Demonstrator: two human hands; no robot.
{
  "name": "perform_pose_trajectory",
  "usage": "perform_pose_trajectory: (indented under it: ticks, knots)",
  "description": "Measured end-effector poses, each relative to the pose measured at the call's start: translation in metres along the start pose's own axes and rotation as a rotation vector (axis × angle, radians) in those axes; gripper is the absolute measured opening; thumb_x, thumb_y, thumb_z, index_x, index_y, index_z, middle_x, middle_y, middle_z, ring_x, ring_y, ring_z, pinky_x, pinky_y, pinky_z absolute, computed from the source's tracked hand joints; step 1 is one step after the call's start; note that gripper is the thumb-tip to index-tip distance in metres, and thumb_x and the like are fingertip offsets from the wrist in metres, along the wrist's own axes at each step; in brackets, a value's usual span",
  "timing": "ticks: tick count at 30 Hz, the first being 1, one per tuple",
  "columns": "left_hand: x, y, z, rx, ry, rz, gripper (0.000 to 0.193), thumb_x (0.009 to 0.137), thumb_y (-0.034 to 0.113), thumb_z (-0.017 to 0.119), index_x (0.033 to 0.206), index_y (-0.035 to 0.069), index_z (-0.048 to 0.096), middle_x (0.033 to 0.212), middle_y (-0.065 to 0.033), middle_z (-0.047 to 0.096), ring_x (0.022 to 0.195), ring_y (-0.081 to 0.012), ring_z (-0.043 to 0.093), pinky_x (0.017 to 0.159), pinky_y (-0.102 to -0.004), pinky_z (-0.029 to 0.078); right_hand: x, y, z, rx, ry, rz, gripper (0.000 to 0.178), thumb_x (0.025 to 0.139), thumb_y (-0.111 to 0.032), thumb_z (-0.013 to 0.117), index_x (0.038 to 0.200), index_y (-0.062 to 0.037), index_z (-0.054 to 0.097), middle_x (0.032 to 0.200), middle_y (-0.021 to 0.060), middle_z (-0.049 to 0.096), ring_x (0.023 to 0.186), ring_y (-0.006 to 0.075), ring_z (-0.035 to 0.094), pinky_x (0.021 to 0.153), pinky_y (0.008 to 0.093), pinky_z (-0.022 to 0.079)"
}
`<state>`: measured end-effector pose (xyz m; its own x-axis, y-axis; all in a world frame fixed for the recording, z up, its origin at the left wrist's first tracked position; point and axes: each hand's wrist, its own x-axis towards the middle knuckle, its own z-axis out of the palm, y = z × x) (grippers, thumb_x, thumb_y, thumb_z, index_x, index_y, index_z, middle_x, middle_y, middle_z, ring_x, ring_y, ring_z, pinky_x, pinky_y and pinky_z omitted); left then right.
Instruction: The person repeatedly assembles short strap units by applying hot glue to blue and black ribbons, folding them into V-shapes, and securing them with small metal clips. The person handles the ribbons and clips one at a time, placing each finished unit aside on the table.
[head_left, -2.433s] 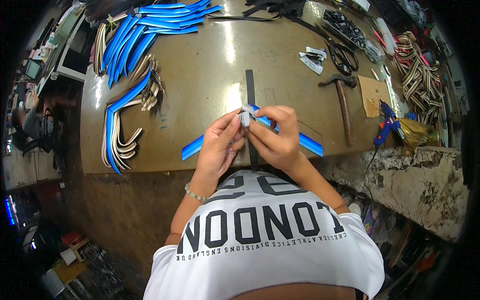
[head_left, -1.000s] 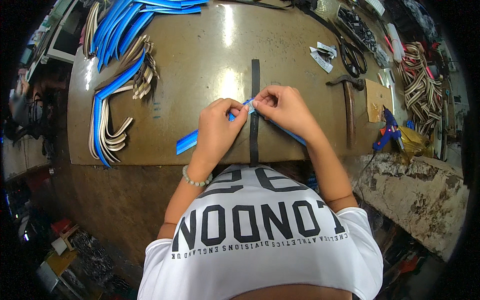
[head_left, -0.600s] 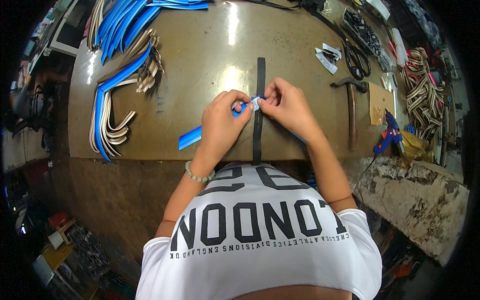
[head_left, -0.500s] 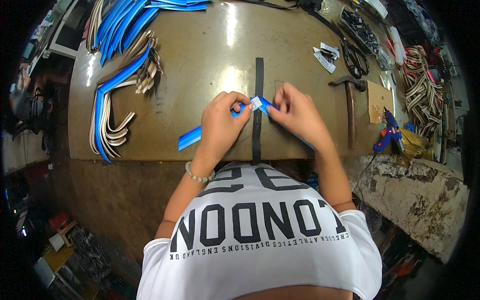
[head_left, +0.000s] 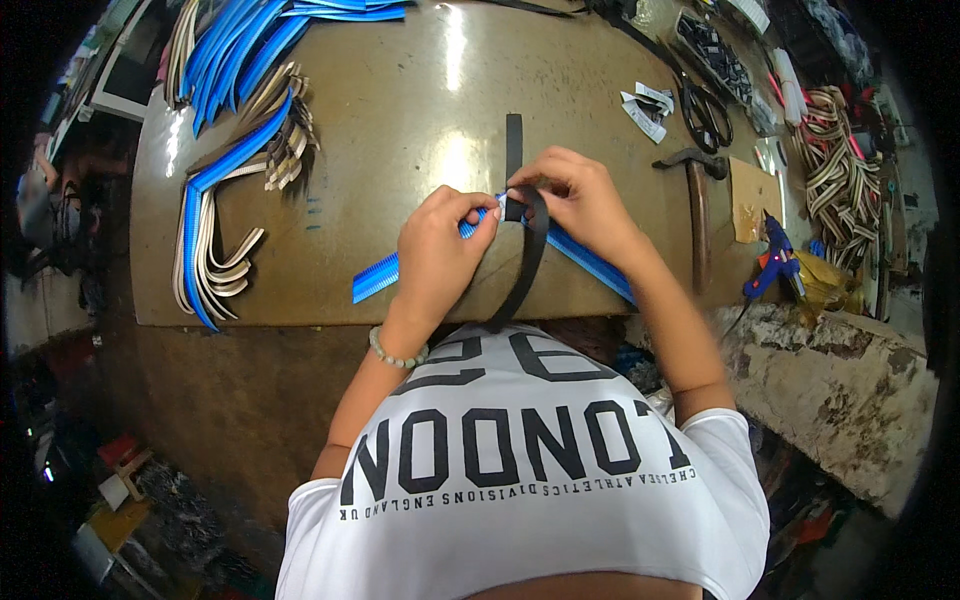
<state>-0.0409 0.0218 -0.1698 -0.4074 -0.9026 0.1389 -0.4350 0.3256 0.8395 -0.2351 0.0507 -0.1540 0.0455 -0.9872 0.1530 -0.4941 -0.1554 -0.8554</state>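
A blue webbing strap [head_left: 590, 262] lies bent across the table's near side, its two ends slanting down to either side. At its bend is a small white label [head_left: 503, 204], pinched with the strap between the fingertips of my left hand [head_left: 447, 236]. My right hand [head_left: 577, 197] grips a black strap [head_left: 533, 255] just beside the label. The black strap loops up over the blue one there; its lower part curves down past the table's front edge, and its far part lies flat beyond my hands.
A hammer [head_left: 700, 215], black scissors [head_left: 706, 115], white label strips [head_left: 647, 110] and a blue glue gun [head_left: 774, 258] lie at the right. Bundles of blue straps [head_left: 240, 60] and beige straps [head_left: 215, 255] lie at the left. A tray of black pieces [head_left: 715, 50] stands at the far right.
My right hand has taken hold of the black strap and lifted its near part into a loop over the blue strap. My left hand keeps its pinch at the label.
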Motion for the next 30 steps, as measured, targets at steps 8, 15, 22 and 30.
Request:
perform_pose_trajectory:
  ticks: [8,15,22,30]
  knots:
    - [-0.001,0.004,-0.002,0.031,-0.021,-0.015,0.013,0.084,0.017,0.073,0.092,0.008,0.075,0.076,-0.0085,0.061,0.065,-0.0220,0.061,0.060,-0.0341,0.048,0.008,0.014,0.003,0.025,-0.036,0.167,0.022,0.078,0.001,0.070,0.099,-0.0072,0.075,0.087,0.0114,0.067,0.074,0.0202,0.067,0.065,0.0307,0.053]
    - [-0.001,0.007,0.001,0.094,0.002,0.007,0.015,0.085,0.022,0.073,0.094,0.010,0.075,0.075,-0.0082,0.060,0.065,-0.0233,0.061,0.058,-0.0361,0.047,0.003,0.022,0.006,-0.132,0.056,-0.038,0.015,0.081,-0.004,0.072,0.096,-0.0026,0.073,0.083,0.0084,0.065,0.064,0.0175,0.067,0.054,0.0286,0.051]
    - [-0.008,0.015,0.012,0.394,0.037,0.136,0.025,0.089,0.030,0.069,0.112,0.019,0.073,0.080,-0.0071,0.058,0.068,-0.0233,0.061,0.057,-0.0371,0.048,0.049,0.003,-0.011,-0.136,-0.076,0.362,0.021,0.088,-0.012,0.069,0.107,-0.0027,0.071,0.091,0.0152,0.071,0.079,0.0195,0.070,0.069,0.0307,0.054]
    - [-0.012,0.011,0.018,0.596,0.062,0.275,0.031,0.092,0.027,0.066,0.123,0.024,0.068,0.080,-0.0044,0.049,0.067,-0.0189,0.056,0.051,-0.0327,0.047,-0.079,0.054,-0.074,-1.138,0.751,0.304,0.040,0.094,-0.027,0.061,0.122,0.0024,0.058,0.120,0.0274,0.061,0.108,0.0439,0.060,0.095,0.0461,0.047]
